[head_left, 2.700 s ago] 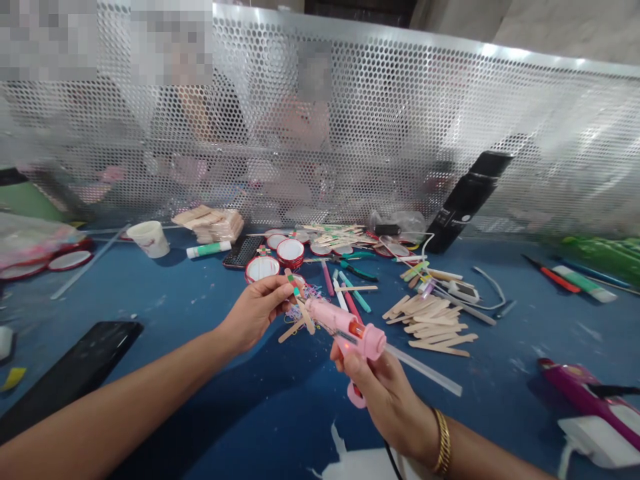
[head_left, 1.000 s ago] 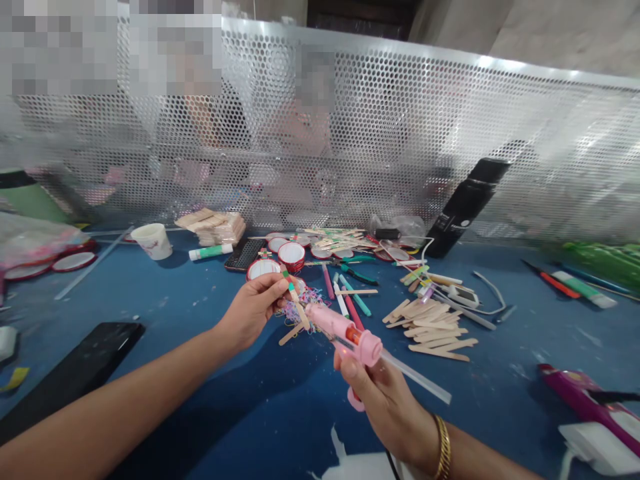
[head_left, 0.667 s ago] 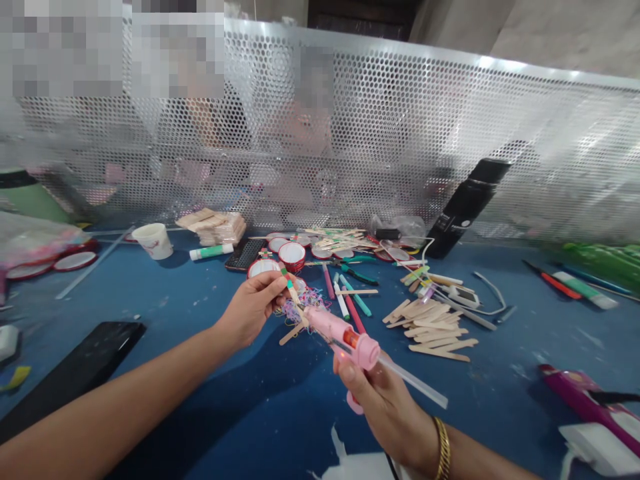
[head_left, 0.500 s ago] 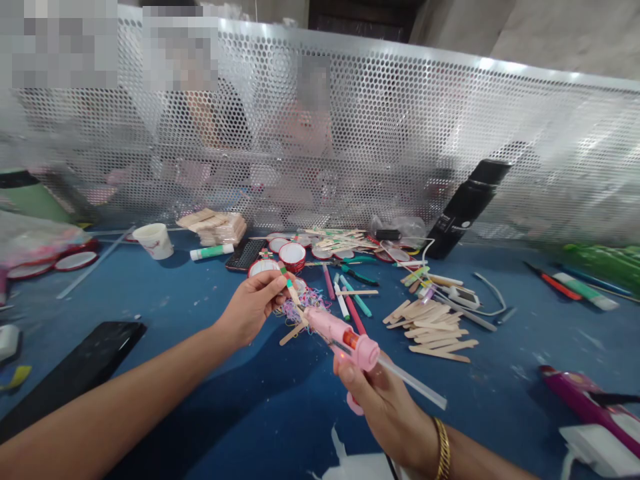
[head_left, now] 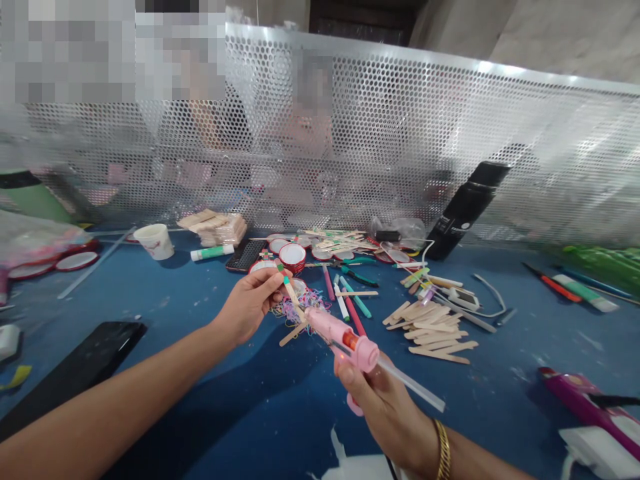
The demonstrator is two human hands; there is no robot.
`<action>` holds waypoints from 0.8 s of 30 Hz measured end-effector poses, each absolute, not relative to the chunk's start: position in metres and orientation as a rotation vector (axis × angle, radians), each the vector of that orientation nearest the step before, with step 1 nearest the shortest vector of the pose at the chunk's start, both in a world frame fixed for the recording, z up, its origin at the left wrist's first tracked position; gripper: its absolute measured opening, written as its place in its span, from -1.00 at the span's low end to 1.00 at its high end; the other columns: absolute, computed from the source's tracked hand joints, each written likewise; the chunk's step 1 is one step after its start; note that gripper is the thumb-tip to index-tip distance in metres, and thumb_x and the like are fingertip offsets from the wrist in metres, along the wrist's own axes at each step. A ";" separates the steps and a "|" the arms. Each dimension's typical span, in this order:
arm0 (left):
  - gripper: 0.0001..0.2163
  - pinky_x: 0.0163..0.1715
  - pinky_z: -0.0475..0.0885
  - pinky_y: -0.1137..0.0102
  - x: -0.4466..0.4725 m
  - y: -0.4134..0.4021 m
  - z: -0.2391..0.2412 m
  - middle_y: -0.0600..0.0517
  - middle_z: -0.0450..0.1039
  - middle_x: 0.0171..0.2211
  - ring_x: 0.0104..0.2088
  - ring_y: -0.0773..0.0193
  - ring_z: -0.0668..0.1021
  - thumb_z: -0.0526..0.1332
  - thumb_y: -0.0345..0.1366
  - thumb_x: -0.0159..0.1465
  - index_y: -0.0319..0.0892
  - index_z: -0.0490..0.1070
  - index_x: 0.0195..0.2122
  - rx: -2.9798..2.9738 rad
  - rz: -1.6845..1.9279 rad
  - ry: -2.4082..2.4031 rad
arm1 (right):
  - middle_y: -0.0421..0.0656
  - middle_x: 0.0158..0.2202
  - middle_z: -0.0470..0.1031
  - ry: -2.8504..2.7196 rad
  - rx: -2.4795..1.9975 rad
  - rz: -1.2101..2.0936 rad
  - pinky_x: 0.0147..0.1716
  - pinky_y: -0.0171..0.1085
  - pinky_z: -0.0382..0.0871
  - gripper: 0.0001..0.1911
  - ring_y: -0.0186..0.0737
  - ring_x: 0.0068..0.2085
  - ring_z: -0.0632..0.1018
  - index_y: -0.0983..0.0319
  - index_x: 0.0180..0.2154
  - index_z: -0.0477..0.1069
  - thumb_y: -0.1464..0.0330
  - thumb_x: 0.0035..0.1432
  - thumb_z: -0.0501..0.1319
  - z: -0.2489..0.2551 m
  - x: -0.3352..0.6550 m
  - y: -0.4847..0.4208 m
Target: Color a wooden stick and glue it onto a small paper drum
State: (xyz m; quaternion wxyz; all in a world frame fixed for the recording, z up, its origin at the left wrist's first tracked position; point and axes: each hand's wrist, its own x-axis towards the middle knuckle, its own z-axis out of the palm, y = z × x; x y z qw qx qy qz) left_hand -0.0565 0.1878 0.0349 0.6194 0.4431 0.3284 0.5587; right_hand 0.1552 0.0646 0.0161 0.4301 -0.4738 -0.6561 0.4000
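My left hand (head_left: 255,297) pinches a wooden craft stick (head_left: 290,289) near its upper end, where green and red bands show. In my right hand (head_left: 380,393) is a pink glue gun (head_left: 333,327), with a clear glue stick (head_left: 415,383) poking out of its back. The gun's nozzle meets or nearly meets the lower part of the craft stick; I cannot tell if they touch. Beneath them lies a tangle of coloured thread (head_left: 317,300), with another plain stick (head_left: 293,333) on its near side.
Loose craft sticks (head_left: 435,330) are heaped to the right. Markers (head_left: 342,301), pliers (head_left: 357,275) and red-rimmed discs (head_left: 292,253) lie behind my hands. A paper cup (head_left: 155,241) stands left, a black bottle (head_left: 467,210) leans on the perforated metal screen (head_left: 370,133). A black phone-like slab (head_left: 75,373) lies at left.
My left hand and the craft stick have shifted very slightly to the left, with the stick's upper end a little higher. The glue gun stays almost where it was.
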 end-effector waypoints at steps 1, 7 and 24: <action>-0.74 -0.47 0.34 0.57 -0.057 0.189 0.035 0.03 0.50 -0.40 -0.48 0.48 0.38 0.54 -0.16 0.01 -0.24 0.61 -0.41 1.025 1.286 0.755 | -0.24 -0.44 0.27 -1.637 -1.193 1.012 -0.49 -0.37 0.30 -0.52 -0.34 -0.46 0.26 0.23 -0.21 0.45 -0.05 0.32 0.06 0.016 0.155 0.064; -0.74 -0.47 0.35 0.58 -0.060 0.191 0.033 0.05 0.47 -0.45 -0.48 0.47 0.39 0.52 -0.15 0.04 -0.24 0.61 -0.38 1.049 1.288 0.736 | -0.24 -0.44 0.27 -1.635 -1.182 1.070 -0.50 -0.37 0.30 -0.47 -0.35 -0.48 0.24 0.22 -0.06 0.47 -0.07 0.32 0.05 0.017 0.154 0.062; -0.77 -0.47 0.37 0.56 -0.063 0.195 0.033 0.05 0.48 -0.42 -0.47 0.47 0.40 0.51 -0.20 0.06 -0.24 0.57 -0.44 1.030 1.324 0.717 | -0.28 -0.41 0.20 -1.678 -1.173 1.051 -0.50 -0.39 0.28 -0.58 -0.40 -0.48 0.24 0.21 -0.09 0.41 0.02 0.37 0.04 0.015 0.156 0.065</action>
